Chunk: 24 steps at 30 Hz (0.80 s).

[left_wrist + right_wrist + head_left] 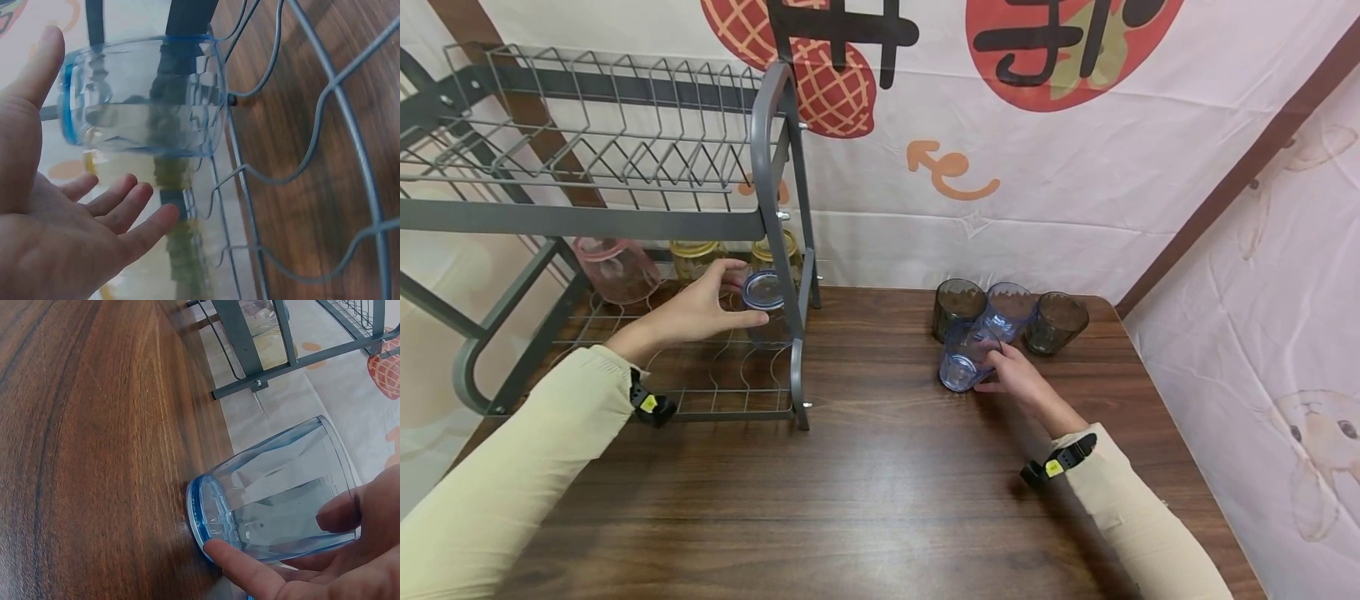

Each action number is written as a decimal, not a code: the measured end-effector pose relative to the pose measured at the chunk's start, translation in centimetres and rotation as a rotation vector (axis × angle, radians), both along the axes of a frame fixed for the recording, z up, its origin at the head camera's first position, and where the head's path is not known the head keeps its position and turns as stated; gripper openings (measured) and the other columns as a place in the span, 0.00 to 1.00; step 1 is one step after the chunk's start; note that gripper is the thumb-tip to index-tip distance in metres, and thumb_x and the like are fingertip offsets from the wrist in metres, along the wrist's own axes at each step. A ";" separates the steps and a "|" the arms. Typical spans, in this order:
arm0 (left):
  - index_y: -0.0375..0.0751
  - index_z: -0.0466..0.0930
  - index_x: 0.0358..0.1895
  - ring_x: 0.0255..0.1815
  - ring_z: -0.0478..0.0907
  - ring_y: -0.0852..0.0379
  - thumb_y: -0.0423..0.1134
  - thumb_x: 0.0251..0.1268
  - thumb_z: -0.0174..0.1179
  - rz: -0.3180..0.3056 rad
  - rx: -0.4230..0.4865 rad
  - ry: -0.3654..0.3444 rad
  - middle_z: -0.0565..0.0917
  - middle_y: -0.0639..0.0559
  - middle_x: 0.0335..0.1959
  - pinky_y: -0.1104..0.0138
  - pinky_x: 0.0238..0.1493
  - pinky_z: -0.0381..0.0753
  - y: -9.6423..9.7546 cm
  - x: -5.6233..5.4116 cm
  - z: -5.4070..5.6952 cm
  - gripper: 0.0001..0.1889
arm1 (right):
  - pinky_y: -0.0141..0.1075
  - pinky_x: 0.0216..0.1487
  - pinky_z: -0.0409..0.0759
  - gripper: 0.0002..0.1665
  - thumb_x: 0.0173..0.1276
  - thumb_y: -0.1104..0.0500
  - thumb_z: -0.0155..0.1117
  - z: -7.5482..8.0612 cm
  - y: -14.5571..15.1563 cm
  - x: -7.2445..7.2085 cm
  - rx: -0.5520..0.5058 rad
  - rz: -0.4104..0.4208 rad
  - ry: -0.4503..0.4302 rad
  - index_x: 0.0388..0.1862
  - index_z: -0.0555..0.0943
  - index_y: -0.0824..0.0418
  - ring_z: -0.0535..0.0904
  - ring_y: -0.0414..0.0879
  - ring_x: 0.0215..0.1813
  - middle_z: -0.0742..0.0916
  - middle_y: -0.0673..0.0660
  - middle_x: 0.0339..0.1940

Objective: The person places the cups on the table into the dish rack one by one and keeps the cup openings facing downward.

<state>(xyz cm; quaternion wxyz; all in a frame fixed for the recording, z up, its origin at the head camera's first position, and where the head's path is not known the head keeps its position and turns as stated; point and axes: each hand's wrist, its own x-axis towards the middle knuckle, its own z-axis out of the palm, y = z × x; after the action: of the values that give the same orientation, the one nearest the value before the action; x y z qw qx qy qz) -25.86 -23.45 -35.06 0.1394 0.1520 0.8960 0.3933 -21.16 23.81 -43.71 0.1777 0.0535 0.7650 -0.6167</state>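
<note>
On the rack's lower shelf a clear blue cup (767,325) stands upside down, base up. My left hand (700,302) is beside it, thumb and fingers spread around its near side. In the left wrist view, a gap shows between the fingers (150,228) and that blue cup (144,97). On the table to the right, my right hand (1021,379) holds a second blue cup (958,368) between thumb and fingers. Its base is close to the tabletop, and one fingertip (222,553) lies at the base in the right wrist view.
Behind the held cup stand a dark grey cup (955,312), another blue cup (1009,308) and a second dark cup (1057,323). A pink cup (621,271) and yellow cups (695,257) sit farther back on the two-tier grey wire rack (587,223). A printed cloth (880,233) hangs behind the table.
</note>
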 end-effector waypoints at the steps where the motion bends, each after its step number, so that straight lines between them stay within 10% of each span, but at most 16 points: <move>1: 0.34 0.42 0.80 0.74 0.58 0.32 0.51 0.69 0.67 0.003 -0.012 0.009 0.60 0.31 0.72 0.38 0.68 0.63 -0.1 0.1 0.1 0.50 | 0.56 0.63 0.77 0.33 0.75 0.65 0.34 0.0 0.0 0.0 0.000 0.001 0.001 0.76 0.56 0.77 0.64 0.66 0.72 0.63 0.76 0.73; 24: 0.30 0.62 0.72 0.66 0.69 0.33 0.50 0.68 0.68 -0.084 -0.154 0.073 0.71 0.30 0.66 0.41 0.62 0.74 -2.3 3.6 3.8 0.39 | 0.60 0.65 0.74 0.32 0.74 0.67 0.32 0.6 0.6 0.6 -0.035 0.031 0.039 0.75 0.56 0.79 0.63 0.67 0.73 0.66 0.78 0.73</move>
<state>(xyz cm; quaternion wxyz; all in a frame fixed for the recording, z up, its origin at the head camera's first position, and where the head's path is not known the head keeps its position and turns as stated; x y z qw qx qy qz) -22.28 -25.74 -31.31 0.1343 0.1926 0.9209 0.3110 -20.59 24.37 -43.12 0.1733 0.0266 0.7583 -0.6279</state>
